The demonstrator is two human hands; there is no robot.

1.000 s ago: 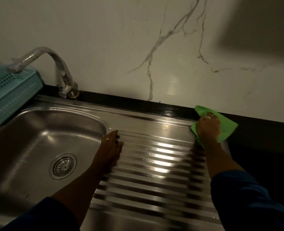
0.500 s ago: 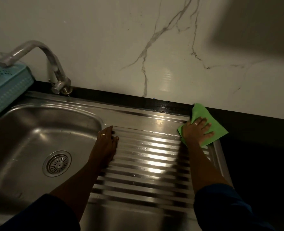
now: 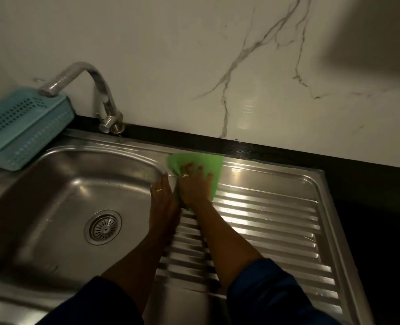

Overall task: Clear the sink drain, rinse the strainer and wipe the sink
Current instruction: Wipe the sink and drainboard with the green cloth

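The right hand (image 3: 194, 186) lies flat with fingers spread on the green cloth (image 3: 214, 164), pressing it rather than clasping it, against the back ledge of the steel sink (image 3: 133, 144) just right of the basin's corner. The left hand (image 3: 162, 195) rests just beside it on the rim between basin and ribbed drainboard (image 3: 269, 221), fingers straight, holding nothing. The strainer (image 3: 103, 227) sits in the drain, apart from both hands; a curved tap (image 3: 93, 90) stands at the back edge, its spout in front of a blue basket (image 3: 23, 127), with a black counter strip (image 3: 288, 152) and marbled wall (image 3: 182, 55) behind.
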